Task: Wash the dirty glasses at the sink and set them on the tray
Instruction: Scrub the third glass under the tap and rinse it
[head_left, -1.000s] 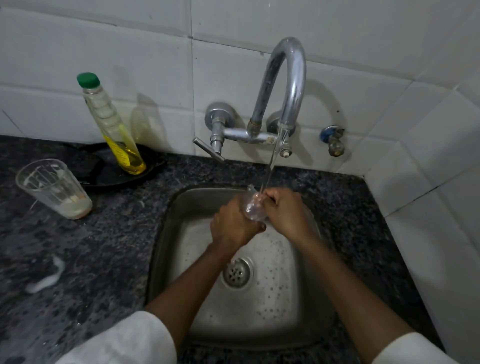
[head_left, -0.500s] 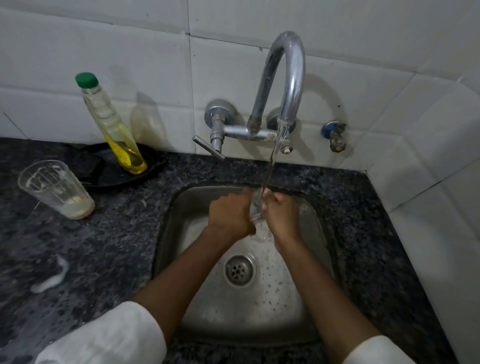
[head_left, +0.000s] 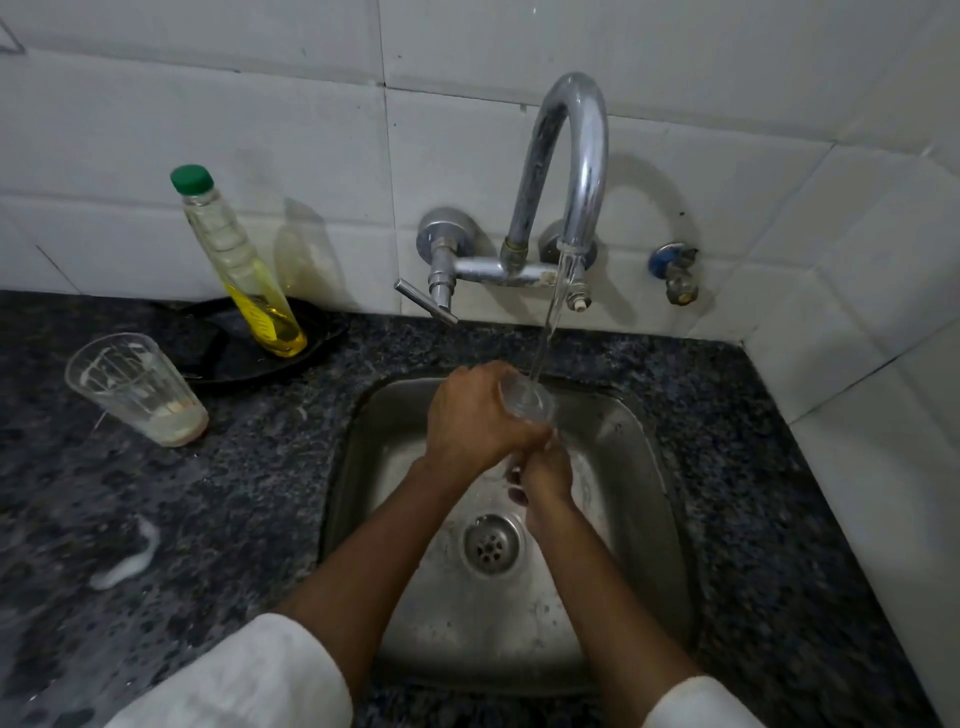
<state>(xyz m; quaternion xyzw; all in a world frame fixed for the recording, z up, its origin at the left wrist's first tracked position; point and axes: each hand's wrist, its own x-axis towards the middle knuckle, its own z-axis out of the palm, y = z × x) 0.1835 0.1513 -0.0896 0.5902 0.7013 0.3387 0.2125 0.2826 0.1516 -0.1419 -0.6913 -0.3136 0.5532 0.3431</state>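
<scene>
Nearest, white sleeves (head_left: 249, 675) are seen at the frame's edge, forearms reaching over the sink (head_left: 649, 519). The right hand (head_left: 545, 475) is curled low beneath the clear glass (head_left: 527, 400); what it grips cannot be told. The glass is clasped by the left hand (head_left: 475, 415) and tilted into the tap (head_left: 571, 171) stream, likely for rinsing. Farther left on the surface (head_left: 156, 493), a dirty glass (head_left: 137, 389) is left waiting beside a soap bottle (head_left: 239, 265).
</scene>
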